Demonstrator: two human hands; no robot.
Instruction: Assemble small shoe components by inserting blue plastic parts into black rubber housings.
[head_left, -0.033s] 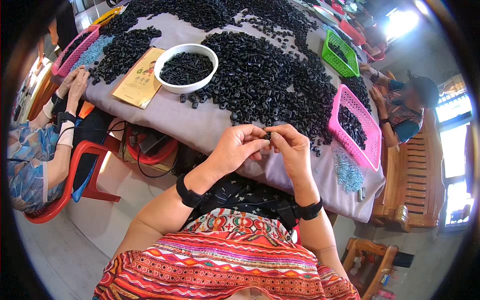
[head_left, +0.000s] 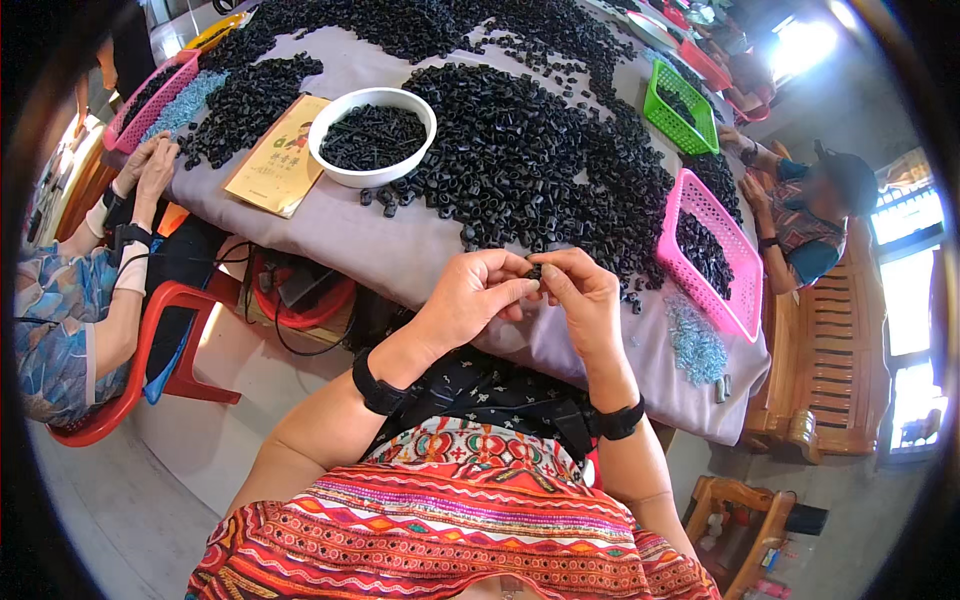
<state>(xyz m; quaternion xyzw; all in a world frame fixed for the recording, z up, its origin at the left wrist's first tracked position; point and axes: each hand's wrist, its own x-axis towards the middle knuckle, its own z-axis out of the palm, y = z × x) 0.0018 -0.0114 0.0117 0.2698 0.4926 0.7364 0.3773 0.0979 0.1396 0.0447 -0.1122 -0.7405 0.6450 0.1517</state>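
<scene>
My left hand [head_left: 475,292] and my right hand [head_left: 585,298] meet over the table's near edge. Between their fingertips is a small black plastic piece [head_left: 536,273], pinched from both sides and partly covered by the fingers. Just beyond my hands spreads a big heap of similar small black pieces [head_left: 510,150], many with a hollow middle. A round white bowl [head_left: 428,150] of thin black sticks stands left of the heap. On the right, a pink basket [head_left: 748,270] holds more black parts, with small light-blue clear pieces [head_left: 697,345] lying beside it.
A yellow booklet [head_left: 270,165] lies beside the bowl. Farther off are a green basket [head_left: 665,120] and another pink basket [head_left: 125,135]. One person's hands [head_left: 150,165] are at the left edge; another person [head_left: 810,215] sits right. A red chair [head_left: 175,340] stands left.
</scene>
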